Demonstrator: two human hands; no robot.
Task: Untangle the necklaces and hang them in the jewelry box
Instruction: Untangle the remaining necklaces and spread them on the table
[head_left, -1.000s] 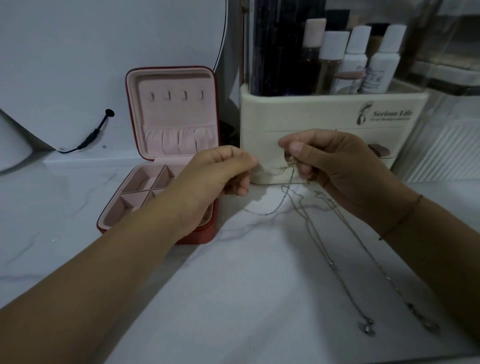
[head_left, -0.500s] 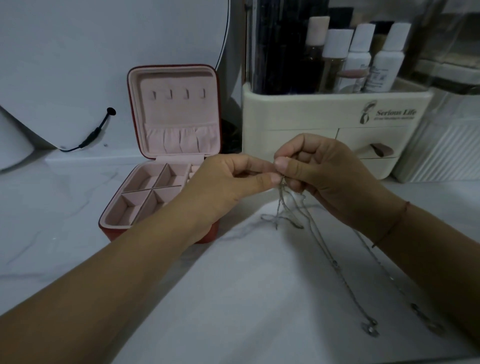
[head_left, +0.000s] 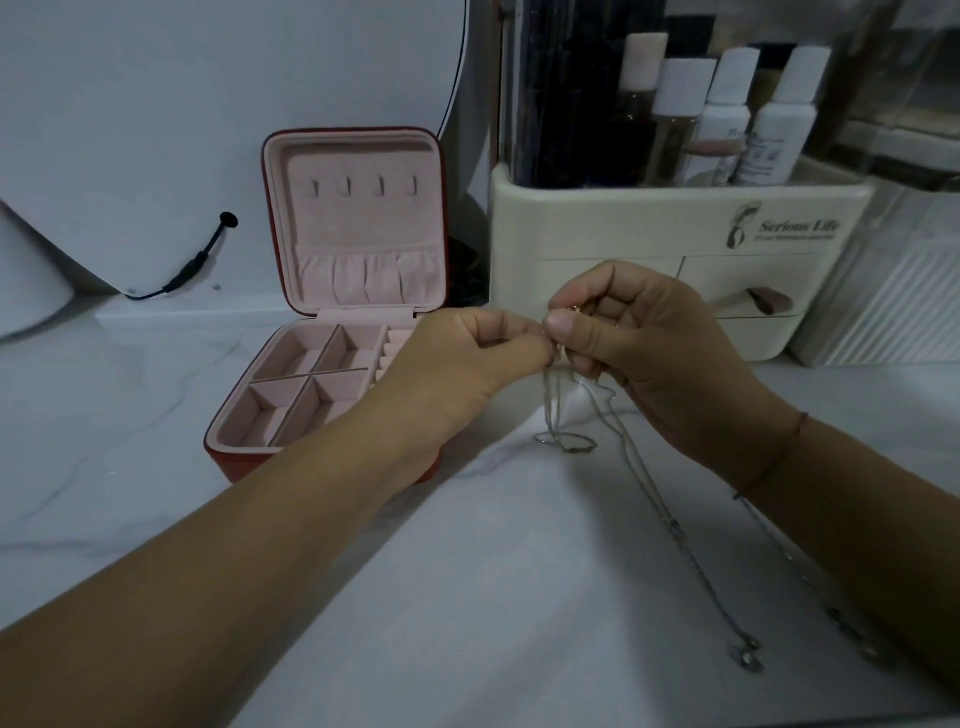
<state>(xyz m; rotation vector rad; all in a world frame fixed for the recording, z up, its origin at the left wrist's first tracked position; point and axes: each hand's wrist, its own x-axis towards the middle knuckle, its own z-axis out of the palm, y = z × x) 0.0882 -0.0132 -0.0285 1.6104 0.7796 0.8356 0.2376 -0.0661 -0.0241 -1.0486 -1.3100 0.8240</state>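
Tabletop (head_left: 130, 447): pale marble-look surface, smooth, with faint grey veins.
Necklaces (head_left: 636, 467): thin silver chains, fine-linked and slack. They hang from the pinched fingertips, loop in a small knot-like curl on the tabletop just below the hands, then trail toward the near right edge.
Pendants: one small metal pendant (head_left: 750, 660) lies at the end of the nearer chain; a second chain runs partly under the right forearm, its end blurred.
Left hand (head_left: 467, 374): grip closed, thumb and forefinger pinched on the chains at the very top.
Right hand (head_left: 654, 353): grip closed too, fingertips pinching the same bunch of chain, touching the left fingertips (which strand each one holds cannot be told). A thin cord bracelet (head_left: 779, 457) circles the wrist.
Jewelry box (head_left: 332, 364): square with rounded corners, red outside, lined in soft pink velvety fabric. Lid stands upright, showing four small hooks (head_left: 363, 187) in a row and a gathered pocket beneath. The tray is split into compartments; the left wrist overlaps its right side.
Organizer (head_left: 665, 228): cream plastic, glossy, with drawers, behind the hands; white-capped bottles (head_left: 727, 119) stand in its top.
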